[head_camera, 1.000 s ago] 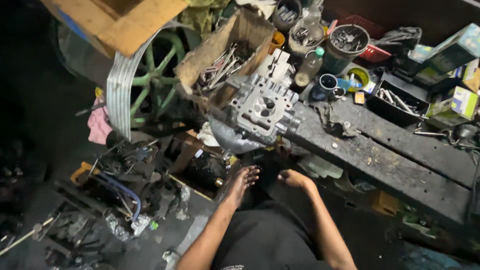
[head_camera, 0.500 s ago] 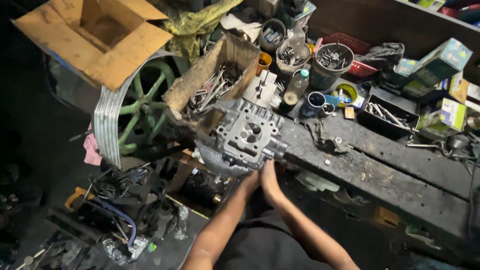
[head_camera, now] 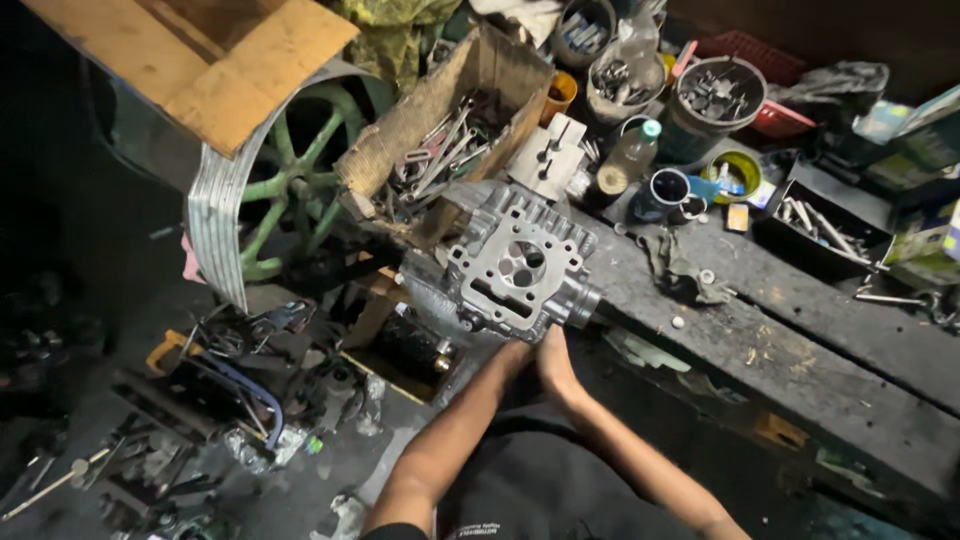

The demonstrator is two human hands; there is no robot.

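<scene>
Head view: both hands meet at the near edge of a grey cast-metal engine cylinder head [head_camera: 515, 268], which sits at the end of a dark, grimy workbench [head_camera: 800, 370]. The left hand [head_camera: 512, 352] presses against the casting's lower rim; whether its fingers are curled or spread cannot be told, since they are tucked under the metal. The right hand [head_camera: 556, 362] lies just beside it, fingers extended together and touching the casting's underside edge. Beyond the fingertips stands a cardboard box of wrenches [head_camera: 440, 140]. Left of the fingers is a green spoked flywheel [head_camera: 270, 200]; right of them lies a crumpled rag [head_camera: 680, 270].
</scene>
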